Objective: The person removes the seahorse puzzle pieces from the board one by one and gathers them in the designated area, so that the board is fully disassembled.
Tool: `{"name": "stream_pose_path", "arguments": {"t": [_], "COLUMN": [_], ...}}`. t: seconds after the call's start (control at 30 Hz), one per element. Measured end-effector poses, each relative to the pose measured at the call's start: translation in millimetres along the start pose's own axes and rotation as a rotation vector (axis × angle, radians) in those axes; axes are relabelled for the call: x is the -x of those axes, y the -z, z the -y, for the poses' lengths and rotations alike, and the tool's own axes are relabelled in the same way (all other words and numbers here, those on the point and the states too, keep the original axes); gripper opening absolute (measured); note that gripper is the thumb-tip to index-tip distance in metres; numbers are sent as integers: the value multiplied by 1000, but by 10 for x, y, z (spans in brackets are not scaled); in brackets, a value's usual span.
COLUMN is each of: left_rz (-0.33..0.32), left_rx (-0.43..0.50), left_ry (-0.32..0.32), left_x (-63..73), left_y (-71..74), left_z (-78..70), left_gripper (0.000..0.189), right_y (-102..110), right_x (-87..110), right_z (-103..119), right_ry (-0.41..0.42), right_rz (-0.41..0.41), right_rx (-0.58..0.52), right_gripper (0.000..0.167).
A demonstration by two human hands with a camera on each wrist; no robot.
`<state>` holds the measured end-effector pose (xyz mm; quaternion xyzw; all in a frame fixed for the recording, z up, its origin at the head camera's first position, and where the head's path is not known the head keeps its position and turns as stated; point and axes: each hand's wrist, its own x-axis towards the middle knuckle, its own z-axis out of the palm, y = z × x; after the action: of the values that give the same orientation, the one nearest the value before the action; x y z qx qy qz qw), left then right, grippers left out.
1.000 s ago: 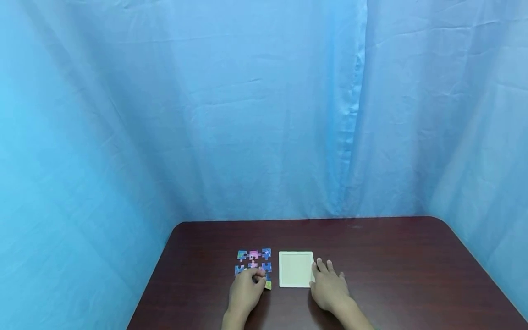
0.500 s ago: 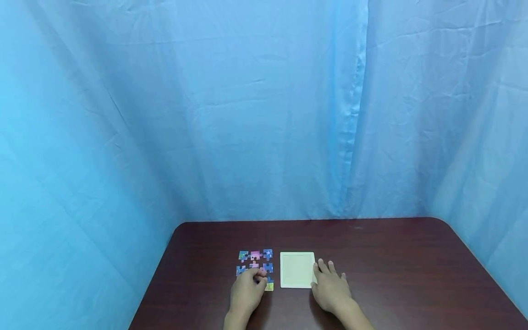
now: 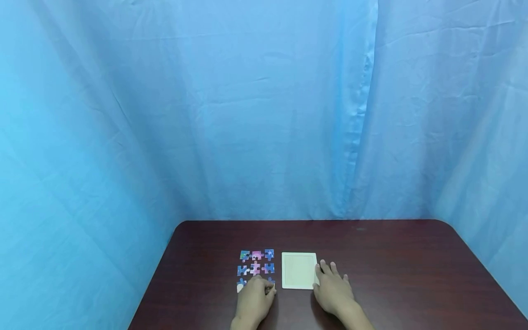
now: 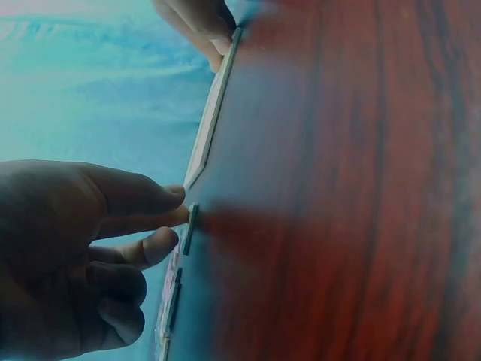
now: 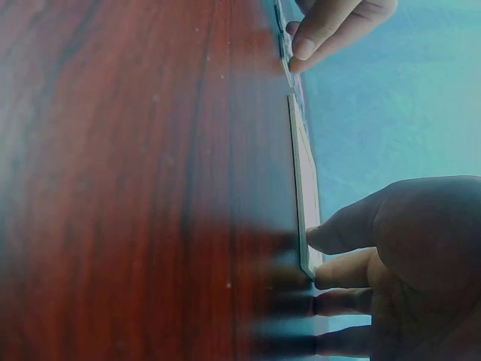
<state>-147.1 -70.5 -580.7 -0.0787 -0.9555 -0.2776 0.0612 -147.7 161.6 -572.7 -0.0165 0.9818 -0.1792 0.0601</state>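
Note:
Jigsaw puzzle pieces [image 3: 255, 268] lie in loose rows on the table, blue and pink with gaps between them. My left hand [image 3: 254, 298] is over the bottom row, hiding part of it. In the left wrist view, its fingertips touch the edge of a flat puzzle piece [image 4: 191, 229], with the thumb just apart from it. A square cream puzzle tray [image 3: 299, 271] with a raised rim lies right of the pieces. My right hand [image 3: 333, 289] rests at the tray's right edge, fingers spread; its thumb touches the rim in the right wrist view.
A dark reddish-brown table [image 3: 396, 266] with rounded far corners carries everything. Light blue curtains [image 3: 264, 137] hang behind it and along both sides.
My left hand has shifted right and nearer, from the bottom row's middle towards its right-hand piece, uncovering more pieces. The right hand stays at the tray's edge. The view has moved slightly.

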Motion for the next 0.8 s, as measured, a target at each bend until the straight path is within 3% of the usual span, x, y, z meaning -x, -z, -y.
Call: {"name": "stream_pose_path", "arguments": {"t": [0.23,0.57,0.67,0.8], "left_rz": [3,-10,-7,-2], "left_rx": [-32,50,59,-3], "left_ry": [-19,-94,-135,-156], "left_x": [28,24,60,104], "left_y": [6,91,108,128], "left_z": [-52,-73,-89,-117], "left_gripper": [11,12,12,24], "right_y": [29,-14,-15,-2], "right_x": [37,1,15,64], "right_z": [-54,-202,-270,-349], "right_ry": [-10,-23,-36,-46], "right_rz": [13,3,27,60], "right_rx": [-16,-27,-82,-167], "right_gripper": [57,60,63,69]}}
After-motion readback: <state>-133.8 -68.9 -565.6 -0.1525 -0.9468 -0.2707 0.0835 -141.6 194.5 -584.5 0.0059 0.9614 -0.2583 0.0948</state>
